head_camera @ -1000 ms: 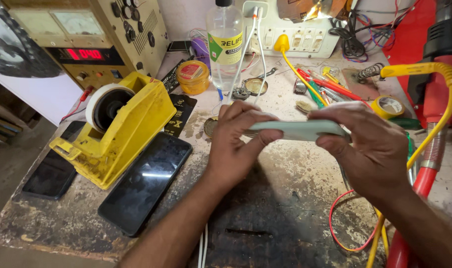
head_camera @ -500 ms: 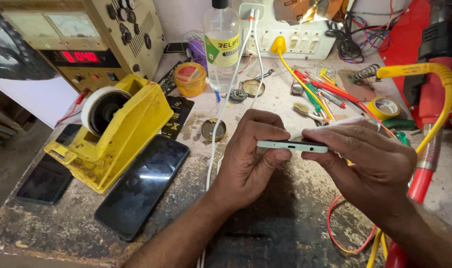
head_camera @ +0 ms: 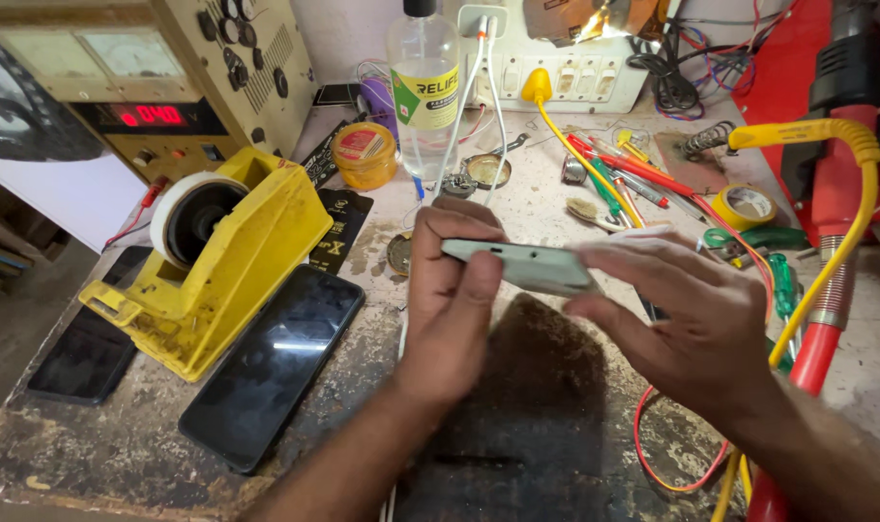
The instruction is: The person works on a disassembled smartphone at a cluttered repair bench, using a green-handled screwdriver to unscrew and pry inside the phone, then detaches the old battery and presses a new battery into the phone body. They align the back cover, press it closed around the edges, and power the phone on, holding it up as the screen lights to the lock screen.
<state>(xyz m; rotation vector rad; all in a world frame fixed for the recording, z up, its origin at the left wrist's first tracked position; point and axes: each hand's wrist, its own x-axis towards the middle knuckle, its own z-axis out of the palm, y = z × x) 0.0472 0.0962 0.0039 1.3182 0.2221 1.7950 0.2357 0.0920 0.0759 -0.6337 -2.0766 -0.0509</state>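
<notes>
At frame centre, the left hand point(head_camera: 450, 304) pinches a pale green phone point(head_camera: 522, 265) edge-on, its long axis running left-right, while the right hand's point(head_camera: 687, 324) fingers grasp its right end.

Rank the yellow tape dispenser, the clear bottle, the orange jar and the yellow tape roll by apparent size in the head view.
1. Tape dispenser, largest, though it sits nearer the camera.
2. Bottle, its top cut off by the frame.
3. Jar and tape roll: look alike, not ranked.
</notes>
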